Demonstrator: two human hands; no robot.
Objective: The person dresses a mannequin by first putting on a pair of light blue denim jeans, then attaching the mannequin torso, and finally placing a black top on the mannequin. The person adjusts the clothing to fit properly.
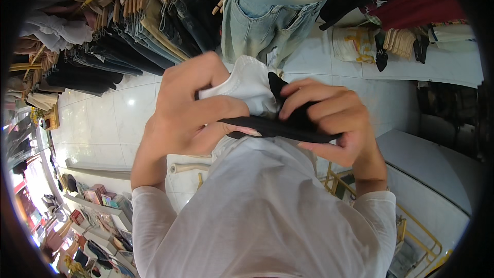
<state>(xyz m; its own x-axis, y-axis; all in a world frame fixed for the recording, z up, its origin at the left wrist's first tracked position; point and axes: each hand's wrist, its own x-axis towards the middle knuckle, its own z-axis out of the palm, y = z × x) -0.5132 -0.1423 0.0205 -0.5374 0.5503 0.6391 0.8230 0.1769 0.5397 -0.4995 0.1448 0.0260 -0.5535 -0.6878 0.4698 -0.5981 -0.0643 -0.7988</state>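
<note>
Before my chest, both hands hold a piece of black and white fabric whose exact kind I cannot tell. My left hand (193, 112) pinches its left side, the thumb under a black edge and the fingers around the white part (247, 81). My right hand (335, 119) grips the right end of the black fabric (285, 125), with the thumb below and the fingers curled over it. The black edge runs as a band between the two hands. Part of the fabric is hidden behind my fingers.
Trousers on wooden hangers (131, 4) crowd the upper left. Light blue jeans (254, 27) hang straight ahead. A white ledge (420, 69) with bagged goods lies at upper right, a grey-topped counter (428, 166) at right. Shelves (104, 208) with small goods stand at lower left.
</note>
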